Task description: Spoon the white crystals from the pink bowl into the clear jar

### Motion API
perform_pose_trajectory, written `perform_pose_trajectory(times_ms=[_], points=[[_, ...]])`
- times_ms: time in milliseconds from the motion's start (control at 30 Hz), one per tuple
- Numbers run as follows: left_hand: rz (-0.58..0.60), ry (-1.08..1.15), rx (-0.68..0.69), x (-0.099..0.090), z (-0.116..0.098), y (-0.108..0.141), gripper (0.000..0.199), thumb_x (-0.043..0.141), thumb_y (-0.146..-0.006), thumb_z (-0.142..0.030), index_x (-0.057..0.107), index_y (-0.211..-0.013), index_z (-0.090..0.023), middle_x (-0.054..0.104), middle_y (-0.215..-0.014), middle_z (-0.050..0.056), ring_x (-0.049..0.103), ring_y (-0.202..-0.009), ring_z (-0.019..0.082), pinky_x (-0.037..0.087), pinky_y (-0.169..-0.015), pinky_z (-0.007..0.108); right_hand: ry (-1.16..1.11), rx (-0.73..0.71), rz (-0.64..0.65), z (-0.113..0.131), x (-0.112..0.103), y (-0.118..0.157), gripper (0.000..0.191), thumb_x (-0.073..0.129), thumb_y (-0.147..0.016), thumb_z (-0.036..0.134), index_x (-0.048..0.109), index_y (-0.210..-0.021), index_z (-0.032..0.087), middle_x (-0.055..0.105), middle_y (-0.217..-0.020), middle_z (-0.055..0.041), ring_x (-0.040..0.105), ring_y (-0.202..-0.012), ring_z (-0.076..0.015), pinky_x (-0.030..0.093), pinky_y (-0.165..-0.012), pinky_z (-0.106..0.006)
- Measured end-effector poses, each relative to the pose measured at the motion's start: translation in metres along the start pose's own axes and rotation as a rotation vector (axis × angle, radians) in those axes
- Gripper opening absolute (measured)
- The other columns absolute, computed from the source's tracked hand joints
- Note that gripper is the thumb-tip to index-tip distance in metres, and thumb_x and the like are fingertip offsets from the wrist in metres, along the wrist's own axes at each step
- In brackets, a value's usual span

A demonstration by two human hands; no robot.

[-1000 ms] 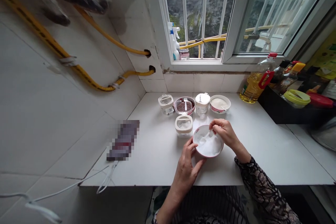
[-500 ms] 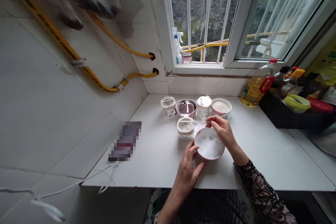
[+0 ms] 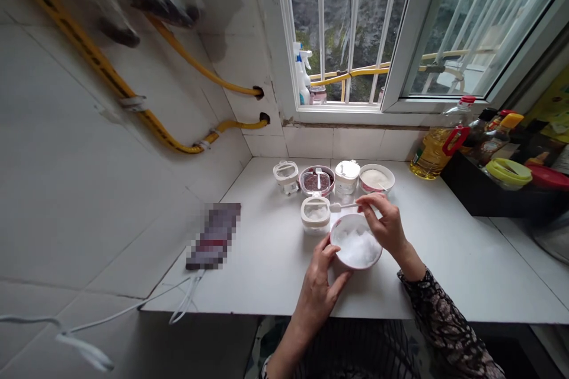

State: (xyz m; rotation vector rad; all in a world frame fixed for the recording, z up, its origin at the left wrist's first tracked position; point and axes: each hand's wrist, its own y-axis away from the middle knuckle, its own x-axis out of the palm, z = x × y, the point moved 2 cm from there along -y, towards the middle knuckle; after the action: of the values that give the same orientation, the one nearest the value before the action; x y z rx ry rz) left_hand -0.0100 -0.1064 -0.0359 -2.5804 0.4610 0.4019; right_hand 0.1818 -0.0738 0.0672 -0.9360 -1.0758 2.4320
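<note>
My left hand (image 3: 317,281) grips the near left rim of a bowl (image 3: 357,243) filled with a white substance. Between the fingertips of my right hand (image 3: 383,219) is the handle of a small white spoon (image 3: 341,207), held level above the bowl's far edge. The spoon's head is beside a lidded container (image 3: 315,216) with white contents. Behind these, in a row, are a clear container (image 3: 285,176), a bowl of dark red contents (image 3: 317,181) with a clear lidded box over it, a white-lidded container (image 3: 347,176) and a bowl of pale grains (image 3: 377,178).
A blurred dark object (image 3: 216,235) with a white cable (image 3: 184,302) lies at the counter's left. At the back right stand an oil bottle (image 3: 438,145) and a black box (image 3: 462,186) of bottles. The counter (image 3: 267,260) ends just before me.
My right hand has shifted slightly right with the spoon, drawing it back a little from over the small container. My left hand stays on the bowl.
</note>
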Motion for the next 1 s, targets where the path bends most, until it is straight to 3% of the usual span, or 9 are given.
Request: perform_pose_trajectory(times_ms=[133,233,467,633,733,833,933,1000], points=[[-0.010,-0.049,0.010,-0.003,-0.001,-0.001,0.029,0.065,-0.089,-0.019,0.054,-0.115,-0.026,0.046,-0.148,0.014,0.052,-0.137,0.031,0.049,-0.110,0.050,-0.021,0.109,0.041,-0.015,-0.021,0.003,0.017,0.053,-0.082,0.014,0.064,-0.073,0.022,0.068,-0.068,-0.0011,0.061,-0.066,-0.0189,0.048,-0.065,-0.032],[0.005,-0.007,-0.013,-0.008,-0.003,-0.005,0.024,0.069,-0.088,-0.027,0.055,-0.107,-0.025,0.048,-0.146,0.014,0.055,-0.134,0.030,0.052,-0.105,0.045,-0.054,0.118,0.105,-0.018,-0.027,0.004,0.018,0.050,-0.078,0.013,0.061,-0.066,0.022,0.064,-0.063,0.0002,0.057,-0.060,-0.0165,0.045,-0.061,-0.029],[0.193,-0.007,-0.083,-0.032,-0.012,-0.030,0.032,0.082,-0.078,-0.037,0.057,-0.090,-0.022,0.055,-0.141,0.014,0.053,-0.137,0.033,0.048,-0.109,0.047,-0.100,0.089,0.240,-0.008,-0.015,0.007,0.019,0.048,-0.074,0.010,0.060,-0.064,0.021,0.060,-0.059,0.0002,0.055,-0.061,-0.0160,0.044,-0.061,-0.028],[0.282,0.055,-0.066,-0.042,-0.009,-0.043,0.028,0.080,-0.079,-0.037,0.059,-0.088,-0.022,0.058,-0.140,0.013,0.050,-0.140,0.031,0.047,-0.111,0.046,-0.081,0.071,0.264,-0.008,-0.009,0.011,0.020,0.048,-0.074,0.008,0.059,-0.065,0.021,0.061,-0.060,0.0004,0.055,-0.062,-0.0162,0.045,-0.063,-0.028],[0.253,0.070,-0.057,-0.042,-0.004,-0.038,0.028,0.078,-0.082,-0.036,0.062,-0.101,-0.024,0.057,-0.141,0.013,0.052,-0.139,0.030,0.049,-0.110,0.046,-0.022,0.045,0.232,-0.009,-0.009,0.010,0.020,0.047,-0.074,0.008,0.057,-0.065,0.022,0.059,-0.058,0.0012,0.053,-0.060,-0.0157,0.044,-0.066,-0.030],[0.161,-0.007,-0.037,-0.037,-0.006,-0.023,0.042,0.074,-0.086,-0.032,0.058,-0.125,-0.031,0.049,-0.151,0.011,0.047,-0.143,0.030,0.047,-0.112,0.048,0.039,-0.011,0.225,-0.008,-0.008,0.010,0.019,0.048,-0.074,0.007,0.055,-0.064,0.022,0.056,-0.056,0.0024,0.048,-0.055,-0.0144,0.043,-0.069,-0.031],[-0.029,-0.036,-0.032,-0.028,-0.013,-0.005,0.033,0.069,-0.089,-0.030,0.057,-0.120,-0.029,0.048,-0.150,0.011,0.050,-0.140,0.030,0.049,-0.110,0.048,0.046,-0.051,0.252,-0.006,-0.004,0.011,0.019,0.048,-0.074,0.007,0.053,-0.063,0.022,0.056,-0.056,0.0027,0.045,-0.053,-0.0133,0.043,-0.071,-0.032],[-0.069,-0.015,-0.034,-0.019,-0.017,0.004,0.027,0.068,-0.090,-0.032,0.056,-0.114,-0.027,0.048,-0.150,0.012,0.053,-0.138,0.029,0.051,-0.108,0.048,0.021,-0.037,0.276,-0.005,-0.001,0.013,0.019,0.047,-0.074,0.008,0.053,-0.063,0.022,0.057,-0.056,0.0027,0.045,-0.053,-0.0132,0.043,-0.072,-0.032]])
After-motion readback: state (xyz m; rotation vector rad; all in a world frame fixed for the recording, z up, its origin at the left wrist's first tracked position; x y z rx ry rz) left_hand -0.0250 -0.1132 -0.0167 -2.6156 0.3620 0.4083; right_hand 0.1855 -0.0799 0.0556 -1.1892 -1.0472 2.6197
